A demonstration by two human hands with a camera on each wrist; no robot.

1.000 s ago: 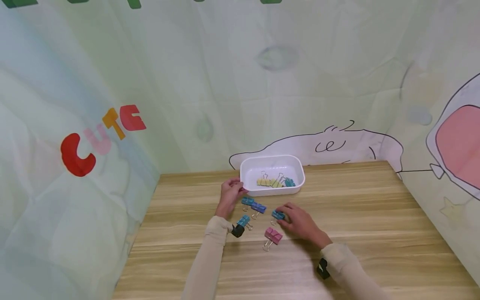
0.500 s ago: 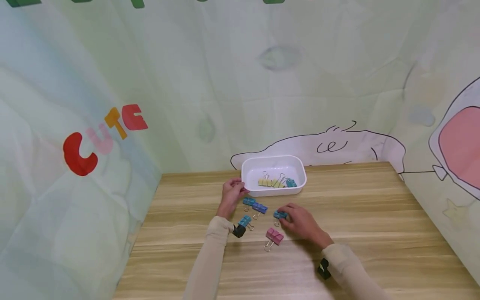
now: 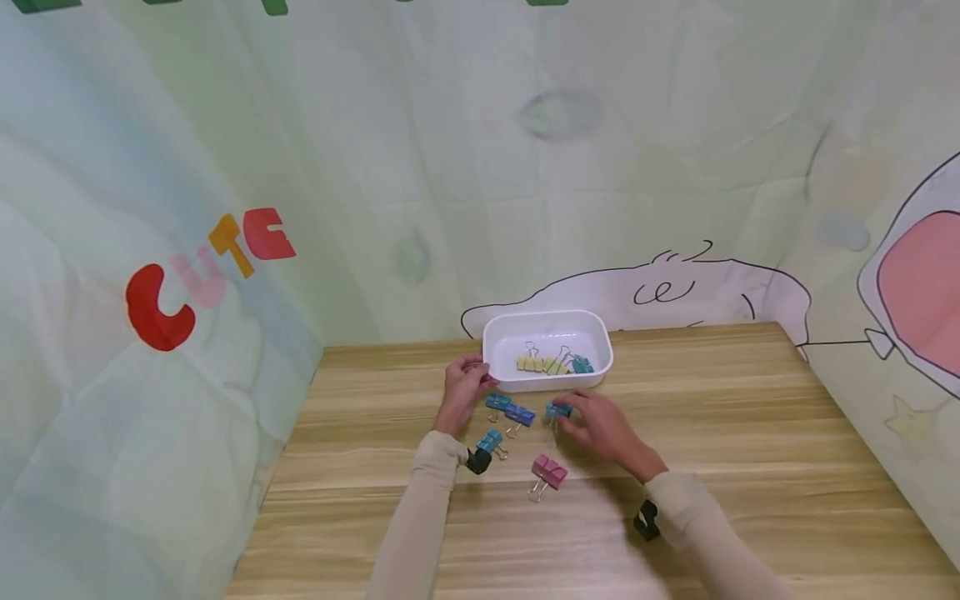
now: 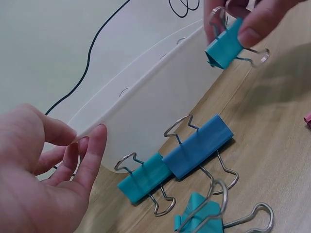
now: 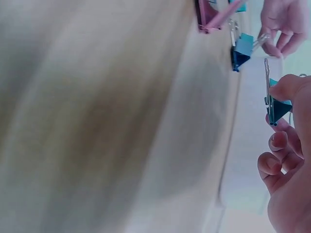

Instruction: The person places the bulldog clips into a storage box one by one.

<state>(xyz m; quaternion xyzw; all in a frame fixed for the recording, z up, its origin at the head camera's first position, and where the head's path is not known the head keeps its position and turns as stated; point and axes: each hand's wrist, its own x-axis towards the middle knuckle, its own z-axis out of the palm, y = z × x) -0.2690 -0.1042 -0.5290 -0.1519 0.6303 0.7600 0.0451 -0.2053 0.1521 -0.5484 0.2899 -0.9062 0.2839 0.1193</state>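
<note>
My left hand pinches the near left corner of a white tray between thumb and fingers. In my right hand a teal binder clip is pinched between thumb and fingers, lifted off the table just in front of the tray. Below the left hand lie a teal clip and a blue clip, end to end. Another teal clip rests near the left wrist, and a pink clip lies closer to me. Two yellow clips and a teal one sit inside the tray.
The wood-grain table reaches back to a printed curtain, and the tray stands near that back edge. Curtain also hangs along the left and right sides.
The right hand has raised the teal binder clip from the table and carried it slightly toward the tray. The left hand keeps its place at the tray's corner.
</note>
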